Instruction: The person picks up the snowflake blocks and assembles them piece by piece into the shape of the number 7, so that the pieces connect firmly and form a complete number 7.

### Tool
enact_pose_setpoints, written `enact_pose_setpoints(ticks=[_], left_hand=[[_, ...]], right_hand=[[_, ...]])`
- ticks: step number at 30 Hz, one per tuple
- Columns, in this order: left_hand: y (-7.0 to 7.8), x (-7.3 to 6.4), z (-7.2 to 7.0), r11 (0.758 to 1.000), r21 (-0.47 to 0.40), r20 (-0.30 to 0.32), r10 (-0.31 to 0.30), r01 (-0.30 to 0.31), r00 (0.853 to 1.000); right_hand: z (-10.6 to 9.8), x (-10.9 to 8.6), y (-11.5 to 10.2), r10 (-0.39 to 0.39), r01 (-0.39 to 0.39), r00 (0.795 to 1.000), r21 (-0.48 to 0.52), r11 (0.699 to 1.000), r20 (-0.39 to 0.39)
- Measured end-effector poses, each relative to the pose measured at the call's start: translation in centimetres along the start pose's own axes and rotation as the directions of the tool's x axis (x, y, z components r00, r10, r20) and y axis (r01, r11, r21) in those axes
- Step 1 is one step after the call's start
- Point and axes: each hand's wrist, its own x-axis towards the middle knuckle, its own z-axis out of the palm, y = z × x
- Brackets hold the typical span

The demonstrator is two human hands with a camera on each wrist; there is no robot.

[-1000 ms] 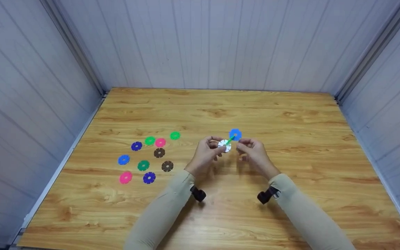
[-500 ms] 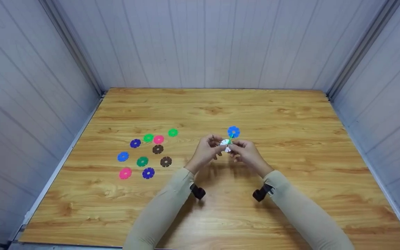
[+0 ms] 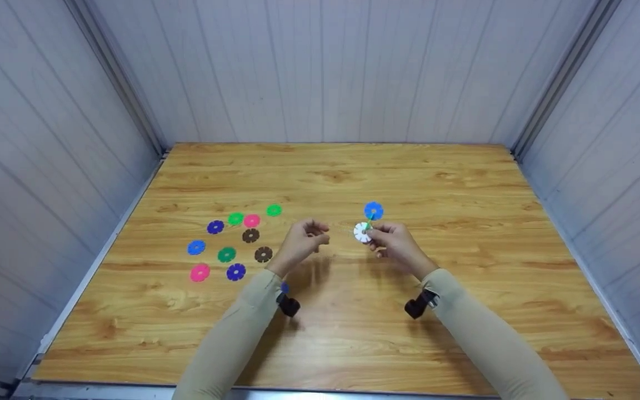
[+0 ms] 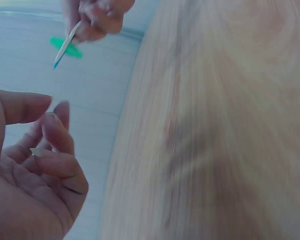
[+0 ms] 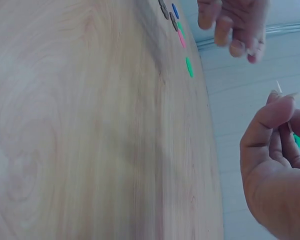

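Observation:
My right hand (image 3: 399,247) pinches a white slotted disc (image 3: 361,233) between thumb and fingers, above the table. A green disc (image 4: 76,52) crosses the white one at an angle, and a blue disc (image 3: 374,210) stands at the green one's far end. The three form one joined piece, partly covered by the fingertips. My left hand (image 3: 301,243) is to the left of this piece and apart from it. Its fingers are loosely bent, and the left wrist view shows nothing between thumb and fingertips.
Loose slotted discs lie left on the wooden table (image 3: 464,322): light green (image 3: 274,210), pink (image 3: 200,273), brown (image 3: 263,254), dark blue (image 3: 236,271), dark green (image 3: 226,254) and blue (image 3: 196,247). A dark blue bit (image 3: 284,287) shows beside the left cuff. Pale panel walls (image 3: 320,72) enclose the table.
My right hand has come in from the right and taken hold of the joined discs. My left hand has let go of the white disc and moved away left.

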Motion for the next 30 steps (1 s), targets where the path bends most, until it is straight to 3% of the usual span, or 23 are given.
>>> enact_pose_setpoints(ticks=[3,6,8,11,14,20,25,28,30], left_hand=[[-0.5,-0.9,-2.2,0.985,0.161,0.035,-0.066,0.059,0.997],[-0.5,-1.9,-4.2,0.935,0.346,0.08,-0.109,0.075,0.991],[-0.5,-2.7,-5.3,0.884,0.462,0.121,-0.148,0.077,0.982],[-0.3,-3.6,-6.3,0.781,0.622,0.19,-0.214,0.051,0.958],[-0.3,-4.2,-6.7,0.688,0.725,0.231,-0.273,0.022,0.934],[-0.1,-4.7,-6.6,0.581,0.814,0.219,-0.322,0.009,0.921],[0.4,-5.1,-6.4,0.519,0.854,0.199,-0.383,0.032,0.902],[0.5,-5.3,-6.3,0.515,0.856,0.187,-0.398,0.05,0.898],[0.4,-5.3,-6.2,0.524,0.85,0.186,-0.393,0.054,0.9]], right_hand=[[-0.2,0.0,0.2,0.025,-0.025,1.0,0.005,1.0,-0.004],[-0.3,0.1,0.1,0.028,-0.028,1.0,0.004,1.0,0.002],[-0.4,0.1,0.0,0.028,-0.028,1.0,-0.008,1.0,0.013],[-0.4,0.2,0.0,0.045,-0.044,0.999,-0.026,0.999,0.016],[-0.5,0.3,-0.1,0.056,-0.055,0.998,-0.044,0.998,0.022],[-0.6,0.6,0.0,0.051,-0.05,0.999,-0.052,0.997,0.016],[-0.8,0.8,0.1,0.055,-0.055,0.998,-0.048,0.997,0.008],[-1.0,1.0,0.3,0.064,-0.064,0.998,-0.044,0.997,0.002],[-1.0,1.2,0.3,0.068,-0.068,0.998,-0.043,0.997,0.001]])
